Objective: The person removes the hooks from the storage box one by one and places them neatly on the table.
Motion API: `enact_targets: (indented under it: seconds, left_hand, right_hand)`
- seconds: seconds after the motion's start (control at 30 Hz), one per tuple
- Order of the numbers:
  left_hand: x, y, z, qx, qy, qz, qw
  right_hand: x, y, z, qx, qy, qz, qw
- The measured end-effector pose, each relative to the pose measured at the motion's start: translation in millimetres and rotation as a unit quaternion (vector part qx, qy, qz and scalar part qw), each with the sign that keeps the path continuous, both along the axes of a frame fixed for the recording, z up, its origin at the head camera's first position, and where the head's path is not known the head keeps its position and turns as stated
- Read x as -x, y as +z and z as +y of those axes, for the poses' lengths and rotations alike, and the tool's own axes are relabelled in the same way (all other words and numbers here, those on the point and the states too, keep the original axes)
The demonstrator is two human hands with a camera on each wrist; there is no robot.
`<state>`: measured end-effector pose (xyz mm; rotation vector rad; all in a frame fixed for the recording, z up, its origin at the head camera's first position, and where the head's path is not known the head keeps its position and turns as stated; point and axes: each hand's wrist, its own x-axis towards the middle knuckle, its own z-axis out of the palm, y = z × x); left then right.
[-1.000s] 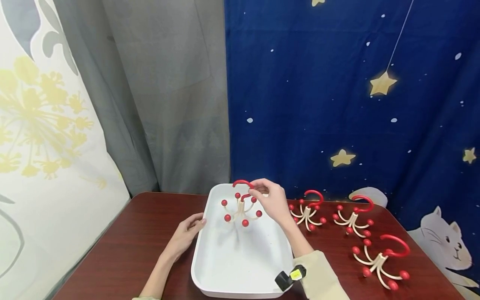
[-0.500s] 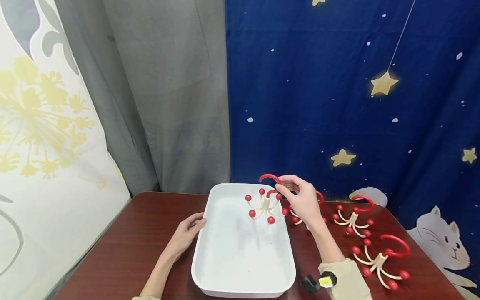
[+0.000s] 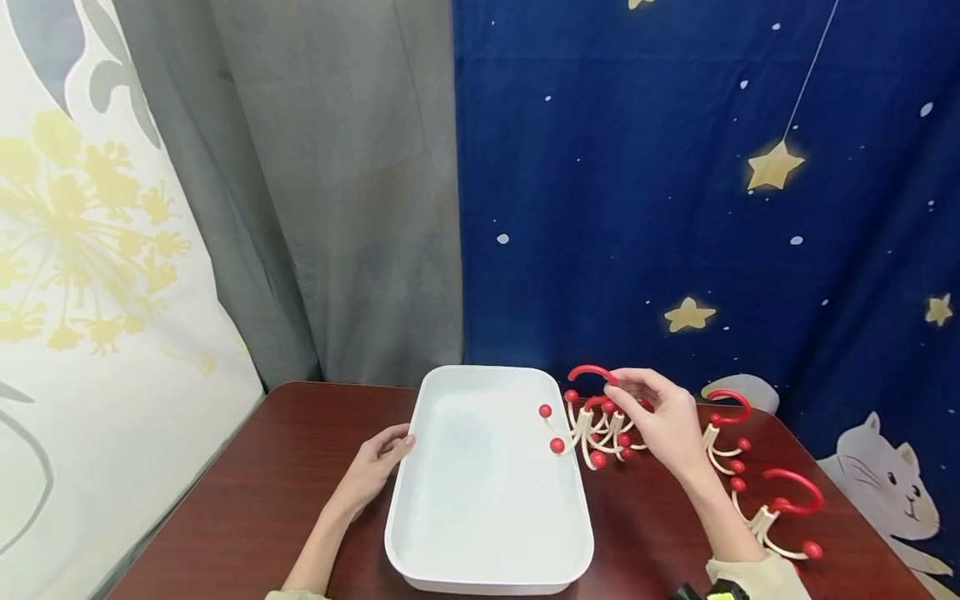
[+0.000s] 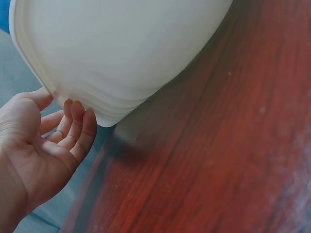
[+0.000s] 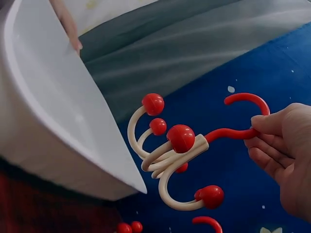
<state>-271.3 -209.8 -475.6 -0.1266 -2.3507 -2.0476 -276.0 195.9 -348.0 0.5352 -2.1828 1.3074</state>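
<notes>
My right hand (image 3: 667, 425) pinches the red hook of a multi-arm hanger (image 3: 584, 423) between thumb and fingers. In the right wrist view, this hanger (image 5: 193, 148) shows curved cream arms tipped with red balls, held near the corner of a white tray (image 5: 53, 92). From the head, it overlaps the tray's right rim and a similar hanger (image 3: 617, 423) behind it. My left hand (image 3: 375, 468) grips the left edge of the white tray (image 3: 491, 500). The left wrist view has the thumb at the tray's rim and fingertips (image 4: 77, 108) curled against its outer wall.
Farther right on the dark red wooden table (image 3: 240, 500) stand another hanger (image 3: 710, 437) and a nearer one (image 3: 763, 523), partly behind my right forearm. A grey curtain (image 3: 360, 208) and a blue starry curtain (image 3: 585, 208) hang behind the table.
My right hand has carried the hanger rightward, from over the tray to its right edge, beside the other hangers. The left hand has stayed on the tray's edge.
</notes>
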Motion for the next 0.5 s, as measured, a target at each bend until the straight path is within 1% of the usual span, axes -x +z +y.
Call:
enact_targets:
  seconds: [0.13,0.23,0.5]
  left_hand:
    - [0.0,-1.2,0.0,-0.001,-0.001,0.001,1.0]
    - [-0.3,-2.2,-0.6,-0.002,0.001,0.001,1.0]
    - [-0.3,-3.3,0.1,-0.001,0.0,0.005,1.0]
  right_hand:
    - [-6.6,-5.1,17.1,-0.005,-0.013,0.011,0.9998]
    - [-12.5,-9.2,28.5,-0.018,-0.036,0.015,0.9991]
    - [-27.7,-20.2,52.2,-0.036,-0.069,0.004,0.997]
